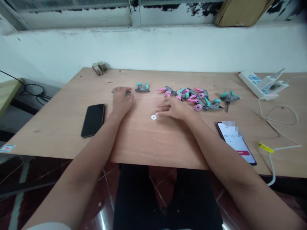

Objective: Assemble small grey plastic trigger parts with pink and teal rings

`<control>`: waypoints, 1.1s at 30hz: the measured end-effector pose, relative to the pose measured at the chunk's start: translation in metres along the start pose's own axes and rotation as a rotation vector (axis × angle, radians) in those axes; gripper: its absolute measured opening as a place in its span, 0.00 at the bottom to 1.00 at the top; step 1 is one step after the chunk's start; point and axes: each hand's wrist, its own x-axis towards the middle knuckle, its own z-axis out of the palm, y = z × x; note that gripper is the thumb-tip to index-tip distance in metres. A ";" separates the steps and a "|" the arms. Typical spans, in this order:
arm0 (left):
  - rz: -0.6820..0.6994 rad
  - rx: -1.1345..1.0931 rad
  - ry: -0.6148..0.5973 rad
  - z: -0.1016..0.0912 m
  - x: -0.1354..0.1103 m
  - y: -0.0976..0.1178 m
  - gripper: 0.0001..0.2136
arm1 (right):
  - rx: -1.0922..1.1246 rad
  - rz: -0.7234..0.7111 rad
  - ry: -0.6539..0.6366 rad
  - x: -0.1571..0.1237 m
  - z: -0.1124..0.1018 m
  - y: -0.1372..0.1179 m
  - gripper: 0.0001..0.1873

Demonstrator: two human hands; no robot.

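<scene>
Seemingly, the left hand (122,100) is curled closed over a small grey-green part (128,92), though that's hard to see; the half-open right hand (172,108) holds nothing, just beside a white washer (153,117).

"00:13:1" on phone screen (233,140), final digit blurred

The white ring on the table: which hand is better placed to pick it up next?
Probably the right. The right hand has its fingertips just beside the white ring on the wooden table. The left hand sits farther off and seems busy with a small item.
</scene>
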 end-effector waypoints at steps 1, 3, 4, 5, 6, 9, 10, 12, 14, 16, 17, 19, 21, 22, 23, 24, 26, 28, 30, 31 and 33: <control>0.028 -0.016 -0.046 0.011 0.002 0.008 0.09 | -0.002 -0.002 -0.074 0.000 0.003 -0.004 0.18; 0.081 -0.088 -0.155 0.034 0.007 0.023 0.12 | -0.007 0.012 -0.137 0.000 0.008 -0.007 0.14; 0.085 -0.105 -0.167 0.043 0.010 0.029 0.14 | 0.001 0.014 -0.137 0.001 0.010 -0.007 0.12; 0.078 -0.116 -0.158 0.052 0.012 0.034 0.16 | 0.018 0.011 -0.128 0.001 0.011 -0.006 0.10; 0.067 -0.127 -0.163 0.059 0.014 0.037 0.17 | 0.034 0.004 -0.117 0.001 0.012 -0.004 0.09; 0.029 -0.186 -0.197 0.070 0.019 0.036 0.16 | 0.041 0.026 -0.080 0.003 0.014 0.002 0.07; 0.022 -0.204 -0.199 0.071 0.019 0.035 0.15 | 0.032 0.048 -0.074 0.003 0.014 0.002 0.07; 0.010 -0.210 -0.178 0.070 0.017 0.034 0.12 | 0.015 0.096 -0.070 0.004 0.013 0.002 0.08; 0.005 -0.171 -0.151 0.068 0.012 0.035 0.11 | 0.012 0.121 -0.069 0.005 0.013 0.000 0.09; 0.000 -0.128 -0.138 0.065 0.007 0.039 0.13 | 0.026 0.127 -0.049 0.004 0.013 -0.001 0.09; -0.003 -0.116 -0.135 0.064 0.005 0.042 0.13 | 0.048 0.125 -0.029 0.003 0.014 -0.001 0.09; -0.012 -0.111 -0.130 0.062 0.002 0.046 0.10 | 0.136 0.134 0.021 0.001 0.015 0.000 0.12; -0.016 -0.125 -0.122 0.059 -0.001 0.050 0.05 | 0.259 0.168 0.087 -0.001 0.017 0.001 0.16; -0.013 -0.142 -0.114 0.057 -0.001 0.053 0.04 | 0.320 0.187 0.120 -0.001 0.018 0.001 0.19; -0.013 -0.169 -0.102 0.054 -0.003 0.055 0.04 | 0.382 0.203 0.154 -0.001 0.019 0.001 0.21; -0.018 -0.210 -0.085 0.051 -0.004 0.059 0.05 | 0.448 0.212 0.187 0.000 0.020 0.001 0.22; -0.052 -0.334 -0.044 0.045 -0.008 0.068 0.06 | 0.584 0.220 0.258 0.002 0.022 0.000 0.25; -0.116 -0.500 -0.028 0.040 -0.012 0.077 0.06 | 0.690 0.241 0.333 0.005 0.024 0.000 0.26; -0.203 -0.685 -0.051 0.039 -0.017 0.086 0.04 | 0.738 0.274 0.391 0.007 0.025 0.001 0.26; -0.249 -0.773 -0.069 0.040 -0.019 0.088 0.04 | 0.752 0.286 0.410 0.008 0.025 0.001 0.25; -0.334 -0.909 -0.090 0.043 -0.021 0.091 0.05 | 0.794 0.300 0.419 0.007 0.024 0.001 0.23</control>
